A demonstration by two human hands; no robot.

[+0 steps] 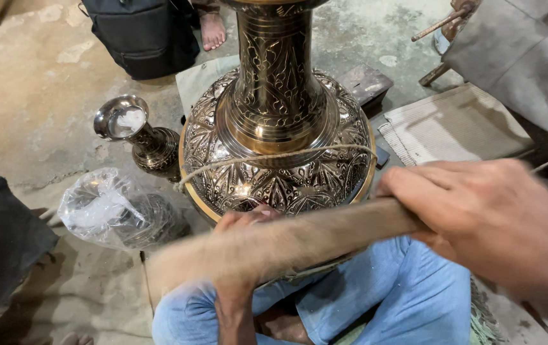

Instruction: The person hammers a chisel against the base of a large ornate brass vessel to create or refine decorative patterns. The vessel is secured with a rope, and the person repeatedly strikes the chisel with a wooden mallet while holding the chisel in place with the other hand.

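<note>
A person in blue jeans [408,300] sits on a concrete floor [38,96] with a large engraved brass vase with a bulbous body and tall ribbed neck [277,128] standing upright just in front of the knees, its lower curve close against the lap. The right hand [485,217] is clenched around one end of a long pale wooden stick [287,239], which stretches leftward across the front of the vase and is blurred along its far end. The left hand [242,268] reaches up from below, behind the stick, its fingers [248,219] pressed against the lower belly of the vase; whether they grip anything cannot be told, since the stick covers part of them. A thin tan cord [274,156] loops across the shoulder of the vase, running from its left side to the right. To the left of the large vase stands 1 smaller engraved brass vase with a flared mouth [140,137], just beside it, and nearer the camera lies a crumpled clear plastic bag holding a dark metal piece [117,214]. A black bag [143,35] and another person's bare foot [212,29] show at the top, well apart from the hands. A flat corrugated board [453,128] lies on the floor to the right, and grey cloth [523,57] hangs above it.
</note>
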